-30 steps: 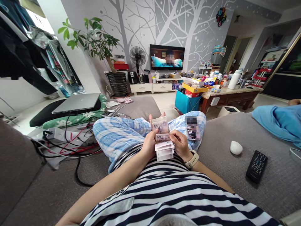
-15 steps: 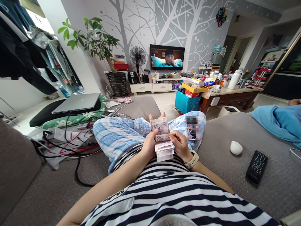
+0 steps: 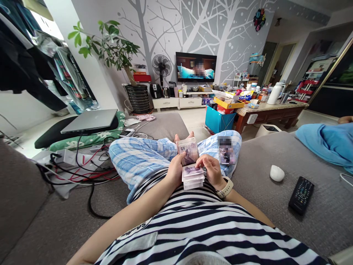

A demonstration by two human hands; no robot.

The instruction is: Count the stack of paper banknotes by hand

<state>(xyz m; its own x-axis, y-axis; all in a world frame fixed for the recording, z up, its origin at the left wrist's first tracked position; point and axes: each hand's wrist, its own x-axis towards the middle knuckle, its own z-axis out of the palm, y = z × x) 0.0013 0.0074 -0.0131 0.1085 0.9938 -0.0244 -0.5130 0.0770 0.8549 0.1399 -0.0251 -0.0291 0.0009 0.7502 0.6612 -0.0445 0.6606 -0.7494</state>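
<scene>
In the middle of the frame, the left hand point(image 3: 175, 170) pinches a money stack point(image 3: 191, 149) just above the loose notes point(image 3: 192, 176) by the right hand point(image 3: 213, 170), whose grip I can't tell.

Banknotes point(image 3: 190, 146) partly hidden by hands point(image 3: 175, 170); phone's point(image 3: 226, 157) upper part blurred.

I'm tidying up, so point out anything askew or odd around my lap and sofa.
The cables left of your lap lie in a tangle, red, black and white strands crossing. The phone rests on your right trouser leg, a perch it could slide off. I see no obvious spill or damage.
</scene>
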